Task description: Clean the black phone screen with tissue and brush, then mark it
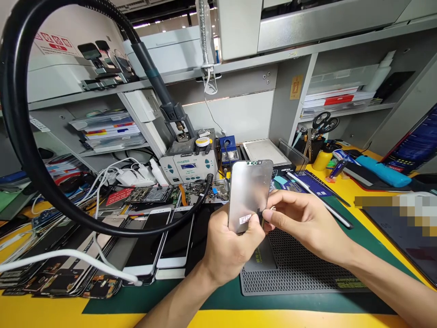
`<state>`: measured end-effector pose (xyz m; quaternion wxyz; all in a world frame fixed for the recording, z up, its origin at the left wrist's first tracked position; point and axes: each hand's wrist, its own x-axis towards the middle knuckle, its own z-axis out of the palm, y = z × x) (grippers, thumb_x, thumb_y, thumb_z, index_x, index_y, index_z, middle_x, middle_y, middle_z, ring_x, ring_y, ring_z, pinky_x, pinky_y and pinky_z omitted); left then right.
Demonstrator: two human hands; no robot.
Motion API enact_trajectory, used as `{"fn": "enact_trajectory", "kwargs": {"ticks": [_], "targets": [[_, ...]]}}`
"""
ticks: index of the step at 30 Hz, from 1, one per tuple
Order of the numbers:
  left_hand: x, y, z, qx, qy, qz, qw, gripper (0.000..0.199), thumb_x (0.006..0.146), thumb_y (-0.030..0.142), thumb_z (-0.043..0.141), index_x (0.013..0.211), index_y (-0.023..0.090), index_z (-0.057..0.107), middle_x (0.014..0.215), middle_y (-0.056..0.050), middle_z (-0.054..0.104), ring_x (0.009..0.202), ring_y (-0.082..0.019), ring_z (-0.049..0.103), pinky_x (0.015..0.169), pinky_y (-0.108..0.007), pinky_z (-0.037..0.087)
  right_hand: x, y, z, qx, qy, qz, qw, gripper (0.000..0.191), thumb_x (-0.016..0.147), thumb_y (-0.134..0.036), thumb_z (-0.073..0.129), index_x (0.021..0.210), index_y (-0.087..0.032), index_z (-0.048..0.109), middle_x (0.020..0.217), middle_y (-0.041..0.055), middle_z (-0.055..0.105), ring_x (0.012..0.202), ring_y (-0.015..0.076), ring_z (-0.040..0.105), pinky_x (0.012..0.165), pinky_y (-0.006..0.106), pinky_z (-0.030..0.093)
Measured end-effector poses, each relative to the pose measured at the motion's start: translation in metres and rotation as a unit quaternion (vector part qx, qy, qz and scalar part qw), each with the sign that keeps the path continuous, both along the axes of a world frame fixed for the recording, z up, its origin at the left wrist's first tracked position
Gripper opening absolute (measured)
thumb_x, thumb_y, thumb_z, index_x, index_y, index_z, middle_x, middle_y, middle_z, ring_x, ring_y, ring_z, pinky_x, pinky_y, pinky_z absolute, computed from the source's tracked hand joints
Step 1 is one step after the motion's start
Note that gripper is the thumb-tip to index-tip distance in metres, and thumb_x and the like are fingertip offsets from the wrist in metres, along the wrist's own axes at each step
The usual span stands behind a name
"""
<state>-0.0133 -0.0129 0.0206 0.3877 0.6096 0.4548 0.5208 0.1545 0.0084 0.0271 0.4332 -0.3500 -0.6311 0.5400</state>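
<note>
My left hand (230,248) grips a phone screen (248,189) and holds it upright above the bench, thumb pressed near its lower edge. The screen has a shiny silver face, a notch at the top and a small white label (245,219) low down. Beside the lower right edge of the screen, my right hand (309,228) is closed in a pinch around a small dark strip (260,214), which seems attached to the screen. Its exact kind is hard to make out. Beneath, a dark flat piece (264,259) lies on a grey perforated mat (300,273).
Several phones and screens (146,241) lie to the left. A thick black hose (15,136) loops across the left side. Behind stands a hot-air rework station (187,166). At the right are a white-and-black pen-like tool (321,200), a yellow bottle (322,158) and scissors (326,122).
</note>
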Motion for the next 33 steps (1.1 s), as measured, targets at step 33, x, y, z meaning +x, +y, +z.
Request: {"fn": "enact_trajectory", "kwargs": {"ticks": [33], "targets": [[-0.001, 0.006, -0.018, 0.315, 0.147, 0.025, 0.937, 0.009, 0.074, 0.004, 0.061, 0.076, 0.012, 0.064, 0.075, -0.007, 0.064, 0.07, -0.015, 0.064, 0.067, -0.023, 0.054, -0.005, -0.004, -0.004, 0.069, -0.029, -0.001, 0.997, 0.017, 0.093, -0.032, 0.057, 0.081, -0.021, 0.055, 0.084, 0.0023, 0.056, 0.074, 0.0164, 0.052, 0.065, 0.029, 0.046]]}}
